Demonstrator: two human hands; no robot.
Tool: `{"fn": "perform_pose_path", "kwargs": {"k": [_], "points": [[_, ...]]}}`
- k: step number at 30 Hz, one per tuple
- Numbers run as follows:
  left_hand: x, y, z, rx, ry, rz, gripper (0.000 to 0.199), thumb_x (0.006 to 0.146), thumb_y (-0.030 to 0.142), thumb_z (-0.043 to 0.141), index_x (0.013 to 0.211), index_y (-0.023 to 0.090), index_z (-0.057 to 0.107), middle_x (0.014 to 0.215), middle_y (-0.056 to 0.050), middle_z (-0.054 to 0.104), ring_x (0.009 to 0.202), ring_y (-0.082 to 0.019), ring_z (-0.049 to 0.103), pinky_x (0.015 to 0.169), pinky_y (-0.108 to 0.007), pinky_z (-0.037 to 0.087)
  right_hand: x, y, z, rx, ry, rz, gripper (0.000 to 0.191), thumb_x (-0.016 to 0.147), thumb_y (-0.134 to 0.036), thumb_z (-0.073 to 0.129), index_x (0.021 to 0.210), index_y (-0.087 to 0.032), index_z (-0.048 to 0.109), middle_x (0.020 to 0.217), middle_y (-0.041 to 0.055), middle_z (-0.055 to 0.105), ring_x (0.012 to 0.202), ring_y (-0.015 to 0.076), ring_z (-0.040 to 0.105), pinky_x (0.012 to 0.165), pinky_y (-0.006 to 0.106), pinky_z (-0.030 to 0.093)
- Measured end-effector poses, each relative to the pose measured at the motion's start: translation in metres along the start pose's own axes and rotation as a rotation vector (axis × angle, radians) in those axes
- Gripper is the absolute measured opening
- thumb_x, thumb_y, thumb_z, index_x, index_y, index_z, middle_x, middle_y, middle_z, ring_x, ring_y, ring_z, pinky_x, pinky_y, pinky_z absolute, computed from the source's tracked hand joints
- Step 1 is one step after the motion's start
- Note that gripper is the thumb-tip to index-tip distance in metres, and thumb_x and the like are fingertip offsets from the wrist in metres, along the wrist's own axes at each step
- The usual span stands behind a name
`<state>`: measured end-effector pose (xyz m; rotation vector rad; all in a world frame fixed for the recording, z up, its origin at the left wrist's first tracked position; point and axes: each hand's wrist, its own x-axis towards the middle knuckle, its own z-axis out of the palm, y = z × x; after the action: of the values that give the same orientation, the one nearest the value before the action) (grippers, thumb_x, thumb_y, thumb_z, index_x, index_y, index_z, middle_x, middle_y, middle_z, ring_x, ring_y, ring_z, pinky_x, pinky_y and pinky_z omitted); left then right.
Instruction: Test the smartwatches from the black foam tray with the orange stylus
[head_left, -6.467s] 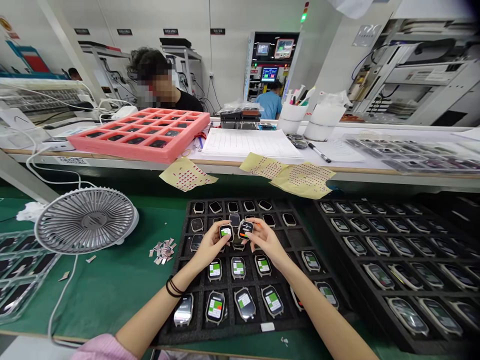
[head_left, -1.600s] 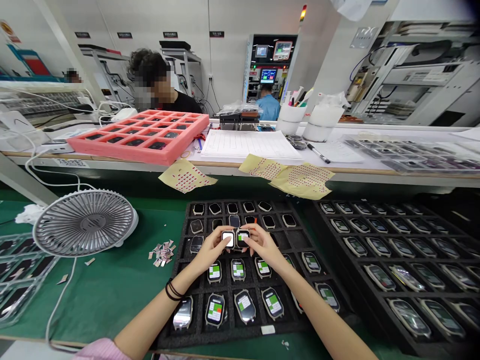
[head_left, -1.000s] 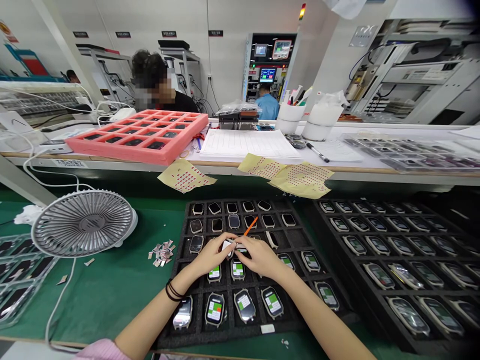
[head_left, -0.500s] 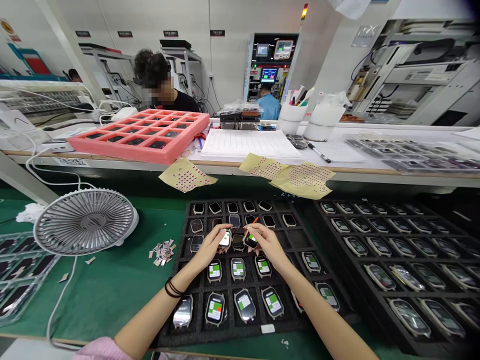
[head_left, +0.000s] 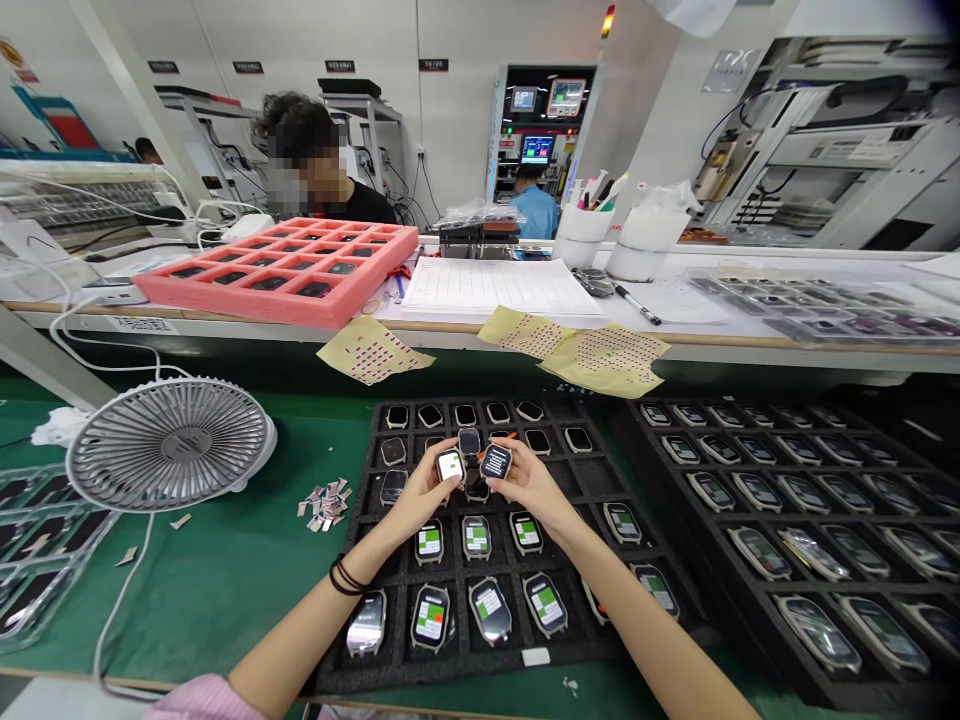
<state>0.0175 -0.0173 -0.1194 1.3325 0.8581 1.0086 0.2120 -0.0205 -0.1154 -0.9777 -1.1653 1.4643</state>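
Observation:
In my left hand [head_left: 421, 492] is a smartwatch without a strap [head_left: 451, 465], its screen lit white with a little green. My right hand [head_left: 531, 486] grips a second smartwatch [head_left: 496, 461] by its edges; white text shows on its dark screen. An orange stick [head_left: 511, 435] pokes out behind that second watch, mostly hidden by it and by my fingers. Both hands are above a black foam tray [head_left: 536, 632], whose compartments hold many watch cases. In its nearer rows, several watches, such as this watch [head_left: 475, 538], glow green and white.
Right of the tray is another black tray [head_left: 679, 535] of watches. A grey fan [head_left: 176, 440] and small loose strips [head_left: 326, 505] lie to the left. Yellow sticker sheets [head_left: 375, 350] hang from the shelf, below a pink foam tray [head_left: 337, 300]. A person [head_left: 360, 200] sits beyond.
The watch in my right hand has risen and tipped toward me, and its screen went from green and white to dark with text. The left watch moved slightly up. Less of the orange stick shows.

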Motion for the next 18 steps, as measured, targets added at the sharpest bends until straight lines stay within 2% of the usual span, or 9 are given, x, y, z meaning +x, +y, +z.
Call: {"fn": "perform_pose_path", "kwargs": {"k": [3,6,9,11,14,16,18], "points": [[-0.001,0.005,-0.001,0.061,0.03,-0.015,0.047,0.083,0.041,0.057,0.123,0.019,0.049,0.087,-0.003,0.057,0.07,-0.014,0.053,0.056,-0.023,0.04,-0.001,0.0,-0.001,-0.038,-0.028,-0.015,0.053,0.064,-0.018,0.075,0.112,-0.025,0.054,0.112,0.0063,0.064,0.098,0.0194,0.062,0.09,0.035,0.047],[-0.002,0.013,-0.002,0.154,0.068,-0.046,0.036,0.086,0.044,0.051,0.11,0.018,0.058,0.082,-0.003,0.059,0.07,-0.015,0.055,0.056,-0.023,0.041,0.0,0.003,-0.001,-0.042,-0.031,-0.038,0.056,0.064,-0.021,0.075,0.115,-0.025,0.051,0.111,0.0065,0.065,0.096,0.0197,0.063,0.087,0.035,0.047],[-0.004,0.017,-0.002,0.195,0.084,-0.036,0.034,0.087,0.044,0.049,0.104,0.018,0.062,0.082,-0.003,0.061,0.073,-0.017,0.056,0.058,-0.024,0.044,0.0,0.006,-0.001,-0.053,-0.025,-0.056,0.056,0.066,-0.024,0.075,0.116,-0.026,0.05,0.111,0.0069,0.065,0.094,0.0204,0.064,0.083,0.035,0.049],[-0.004,0.016,-0.001,0.175,0.085,-0.031,0.036,0.089,0.043,0.047,0.111,0.019,0.06,0.085,-0.003,0.062,0.073,-0.017,0.057,0.057,-0.024,0.044,-0.001,0.004,-0.001,-0.065,-0.034,-0.064,0.053,0.068,-0.025,0.074,0.115,-0.026,0.05,0.112,0.0072,0.065,0.097,0.0205,0.063,0.085,0.035,0.048],[-0.002,0.009,-0.001,0.098,0.066,-0.002,0.045,0.088,0.041,0.049,0.128,0.021,0.048,0.095,-0.005,0.063,0.073,-0.016,0.057,0.057,-0.024,0.044,-0.002,-0.003,0.0,-0.068,-0.028,-0.074,0.05,0.069,-0.026,0.073,0.114,-0.026,0.05,0.112,0.0072,0.064,0.1,0.0208,0.062,0.086,0.035,0.047],[-0.001,0.005,0.0,0.055,0.046,0.041,0.054,0.084,0.038,0.057,0.133,0.021,0.042,0.106,-0.008,0.062,0.08,-0.016,0.059,0.065,-0.025,0.048,-0.003,-0.006,0.001,-0.059,-0.015,-0.08,0.05,0.069,-0.026,0.074,0.113,-0.026,0.05,0.111,0.0069,0.065,0.1,0.0207,0.062,0.084,0.034,0.047],[0.0,0.003,0.0,0.036,0.043,0.074,0.057,0.079,0.035,0.064,0.131,0.021,0.044,0.113,-0.009,0.06,0.09,-0.018,0.059,0.076,-0.028,0.049,-0.004,-0.008,0.002,-0.048,-0.008,-0.074,0.049,0.069,-0.027,0.074,0.112,-0.026,0.051,0.108,0.0066,0.065,0.092,0.0192,0.063,0.076,0.031,0.049]]}}
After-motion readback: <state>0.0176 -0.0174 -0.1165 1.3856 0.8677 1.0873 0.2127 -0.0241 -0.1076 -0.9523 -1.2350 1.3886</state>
